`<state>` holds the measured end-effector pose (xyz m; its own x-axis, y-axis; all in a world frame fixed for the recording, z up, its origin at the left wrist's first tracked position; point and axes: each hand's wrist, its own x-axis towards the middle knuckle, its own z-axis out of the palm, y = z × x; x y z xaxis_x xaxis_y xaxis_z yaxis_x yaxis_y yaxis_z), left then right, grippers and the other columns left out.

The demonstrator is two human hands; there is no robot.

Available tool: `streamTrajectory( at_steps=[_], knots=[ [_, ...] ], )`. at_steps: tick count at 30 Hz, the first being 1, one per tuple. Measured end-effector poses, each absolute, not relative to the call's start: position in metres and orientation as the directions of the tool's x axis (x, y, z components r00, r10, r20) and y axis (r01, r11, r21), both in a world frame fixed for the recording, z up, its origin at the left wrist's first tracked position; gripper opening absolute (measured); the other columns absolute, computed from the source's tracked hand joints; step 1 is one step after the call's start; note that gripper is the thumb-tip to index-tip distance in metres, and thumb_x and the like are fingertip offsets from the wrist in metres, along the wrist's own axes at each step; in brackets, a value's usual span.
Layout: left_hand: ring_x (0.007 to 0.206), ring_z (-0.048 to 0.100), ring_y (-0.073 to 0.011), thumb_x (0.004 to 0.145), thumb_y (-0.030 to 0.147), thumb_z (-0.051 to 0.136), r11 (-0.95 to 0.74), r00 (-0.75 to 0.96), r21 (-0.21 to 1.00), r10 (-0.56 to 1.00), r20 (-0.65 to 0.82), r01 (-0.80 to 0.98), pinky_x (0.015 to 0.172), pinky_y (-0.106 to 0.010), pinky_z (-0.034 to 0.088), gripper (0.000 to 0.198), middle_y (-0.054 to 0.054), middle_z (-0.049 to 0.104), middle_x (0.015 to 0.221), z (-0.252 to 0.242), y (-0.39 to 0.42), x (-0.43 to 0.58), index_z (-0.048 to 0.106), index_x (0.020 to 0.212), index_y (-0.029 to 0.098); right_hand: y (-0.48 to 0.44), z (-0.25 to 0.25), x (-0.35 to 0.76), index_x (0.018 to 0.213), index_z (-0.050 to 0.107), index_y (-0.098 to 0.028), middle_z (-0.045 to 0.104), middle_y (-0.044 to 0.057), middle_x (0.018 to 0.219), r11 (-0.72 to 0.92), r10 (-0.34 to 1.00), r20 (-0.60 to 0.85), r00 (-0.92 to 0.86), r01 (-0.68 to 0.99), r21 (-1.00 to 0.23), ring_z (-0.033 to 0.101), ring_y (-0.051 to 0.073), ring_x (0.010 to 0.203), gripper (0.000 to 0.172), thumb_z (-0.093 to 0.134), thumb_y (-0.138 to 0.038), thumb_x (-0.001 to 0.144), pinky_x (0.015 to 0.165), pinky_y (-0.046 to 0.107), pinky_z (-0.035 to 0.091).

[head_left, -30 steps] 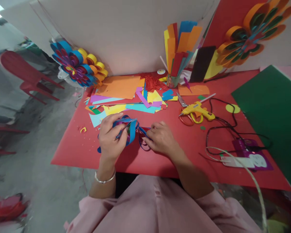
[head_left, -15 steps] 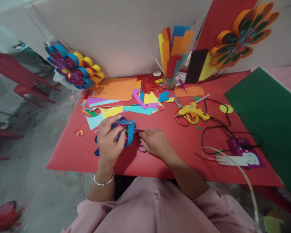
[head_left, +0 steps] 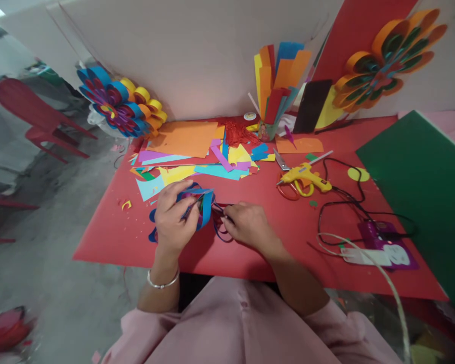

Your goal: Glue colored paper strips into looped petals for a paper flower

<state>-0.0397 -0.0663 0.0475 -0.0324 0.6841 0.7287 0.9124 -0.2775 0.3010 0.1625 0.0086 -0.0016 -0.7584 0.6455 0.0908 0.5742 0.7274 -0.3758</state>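
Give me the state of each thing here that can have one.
Left hand: closed on the blue paper piece.
Right hand: pinching at the blue paper piece's right side.
Glue gun: lying on its side.
Scissors: partly covered, opening unclear.
Cup: upright, holding paper strips.
Extension board: red light lit.

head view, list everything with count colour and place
table: one, red, centre
paper-loop piece: one, mostly blue, centre
glue gun: one, yellow, right of centre
scissors: one pair, silver-bladed, by glue gun
cup: one, greenish, table back
paper strips: several, multicoloured, in cup
sheets and scraps: many, multicoloured, back left
shreds: one heap, red, left of cup
paper flowers: at least three, multicoloured, back
slab: one, dark, right of cup
board: one, green, far right
power strip: one, white and purple, front right
cables: several, black and white, right
chair: at least one, red, far left
shirt: one, pink, bottom
bracelet: one, silver, left wrist
left hand: one, holding the piece
right hand: one, beside the piece
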Motion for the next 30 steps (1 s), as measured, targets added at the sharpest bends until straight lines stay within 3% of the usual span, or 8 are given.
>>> streamTrajectory(
  at_steps=[10,19,30],
  knots=[
    [0.123,0.068,-0.0285,0.091,0.02,0.07,-0.202,-0.086,0.307,0.693,0.716,0.93,0.098,-0.05,0.06,0.007,-0.007,0.074,0.129,0.051,-0.07,-0.042,0.073,0.088,0.025,0.006,0.0,0.16,0.105,0.076,-0.02,0.081,0.008,0.099,0.718,0.654,0.086,-0.752,0.58,-0.386,0.069,0.024,0.09,0.029,0.058,-0.042,0.103,0.064,0.036,0.028],
    [0.123,0.067,-0.0283,0.091,0.017,0.069,-0.233,-0.08,0.327,0.692,0.718,0.916,0.101,-0.051,0.059,0.01,-0.006,0.073,0.13,0.051,-0.07,-0.04,0.073,0.089,0.026,0.006,-0.013,0.15,0.097,0.079,-0.02,0.074,0.011,0.096,0.657,0.74,0.229,-0.632,0.606,-0.449,0.062,0.025,0.096,0.033,0.057,-0.044,0.102,0.067,0.035,0.034],
    [0.124,0.067,-0.0285,0.091,0.019,0.068,-0.196,-0.1,0.325,0.7,0.707,0.925,0.101,-0.051,0.058,0.009,-0.006,0.074,0.13,0.051,-0.072,-0.042,0.072,0.087,0.026,0.009,-0.02,0.13,0.085,0.081,-0.022,0.073,0.012,0.09,0.58,0.796,0.128,-0.591,0.686,-0.44,0.061,0.025,0.091,0.027,0.061,-0.037,0.095,0.061,0.034,0.033]
  ],
)
